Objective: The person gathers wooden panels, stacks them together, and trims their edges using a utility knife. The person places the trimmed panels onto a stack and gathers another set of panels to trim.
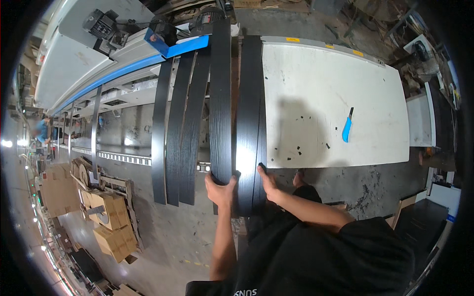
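Note:
My left hand is closed round the near end of a long black wood-grain board, its thumb along the right edge. My right hand grips the near right edge of another black board, thumb on the edge and the other fingers mostly hidden. A thin dark strip or second board edge runs along that board's right side. The two boards lie side by side with a narrow gap between them. Left of them, several more black boards rest across the machine's conveyor.
To the right stands a white-topped table with a blue utility knife and small black scraps. A conveyor machine with a blue guard extends left. Cardboard boxes stand on the floor at left; a person is far left.

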A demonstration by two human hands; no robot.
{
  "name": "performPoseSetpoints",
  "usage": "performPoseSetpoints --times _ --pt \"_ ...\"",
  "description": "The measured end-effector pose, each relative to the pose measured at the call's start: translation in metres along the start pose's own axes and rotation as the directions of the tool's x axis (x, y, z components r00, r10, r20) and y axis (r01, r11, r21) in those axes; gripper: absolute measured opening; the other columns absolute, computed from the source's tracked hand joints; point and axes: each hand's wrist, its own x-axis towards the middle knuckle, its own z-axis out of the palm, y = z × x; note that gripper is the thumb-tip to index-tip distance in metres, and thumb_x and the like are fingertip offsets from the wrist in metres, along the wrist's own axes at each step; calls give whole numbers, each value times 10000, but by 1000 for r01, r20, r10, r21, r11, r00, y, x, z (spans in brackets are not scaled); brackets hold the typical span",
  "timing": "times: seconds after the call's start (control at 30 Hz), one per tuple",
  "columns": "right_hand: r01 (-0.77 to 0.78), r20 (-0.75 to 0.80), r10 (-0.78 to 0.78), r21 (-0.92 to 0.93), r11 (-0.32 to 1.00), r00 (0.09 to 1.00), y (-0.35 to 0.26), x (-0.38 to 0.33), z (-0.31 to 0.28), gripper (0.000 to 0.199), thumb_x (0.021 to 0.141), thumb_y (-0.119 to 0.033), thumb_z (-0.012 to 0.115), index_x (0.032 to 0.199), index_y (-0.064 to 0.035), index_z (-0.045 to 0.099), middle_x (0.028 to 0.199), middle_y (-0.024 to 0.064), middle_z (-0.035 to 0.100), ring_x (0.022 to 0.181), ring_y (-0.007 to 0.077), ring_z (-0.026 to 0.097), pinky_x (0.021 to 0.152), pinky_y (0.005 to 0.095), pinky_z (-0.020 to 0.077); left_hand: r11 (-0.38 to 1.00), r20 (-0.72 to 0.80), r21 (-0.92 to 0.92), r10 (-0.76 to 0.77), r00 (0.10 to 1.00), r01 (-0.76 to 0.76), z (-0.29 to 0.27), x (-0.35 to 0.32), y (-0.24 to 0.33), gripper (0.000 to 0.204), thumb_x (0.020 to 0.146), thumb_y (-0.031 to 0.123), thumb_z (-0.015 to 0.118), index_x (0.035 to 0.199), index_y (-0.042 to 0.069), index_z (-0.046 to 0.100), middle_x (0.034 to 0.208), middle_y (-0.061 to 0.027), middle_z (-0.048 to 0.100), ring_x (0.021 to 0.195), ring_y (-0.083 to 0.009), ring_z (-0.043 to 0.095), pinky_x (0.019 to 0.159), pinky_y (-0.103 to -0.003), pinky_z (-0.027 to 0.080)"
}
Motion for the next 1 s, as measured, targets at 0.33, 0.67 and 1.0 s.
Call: performPoseSetpoints --times 0.33,0.67,1.0 --pt "-100 214 66 151 983 975 -37 -42 -2 1159 941 -900 512 1753 -119 239 1824 160 187 1668 331 160 1332 530 154 995 77 20 96 992 -97 34 -55 -10 932 689 352 996 1438 -8 574 1624 -282 439 1461 -507 490 1127 -526 510" --pt "-135 465 32 189 973 885 -25 -35 -2 1271 885 -943 525 1765 -131 98 1840 134 51 1683 318 41 1331 575 77 887 -48 373 310 949 -271 -2 74 -95 1045 991 583 716 1647 -122 310 1727 -355 273 1631 -540 174 1344 -618 124" --pt "-91 394 -9 236 967 919 -15 -13 -11 1240 918 -888 573 1774 -132 91 1852 95 46 1690 275 18 1344 563 84 969 98 202 124 987 -142 3 60 -70 972 719 434 935 1451 -73 545 1420 -260 545 1263 -478 614 1044 -549 534"
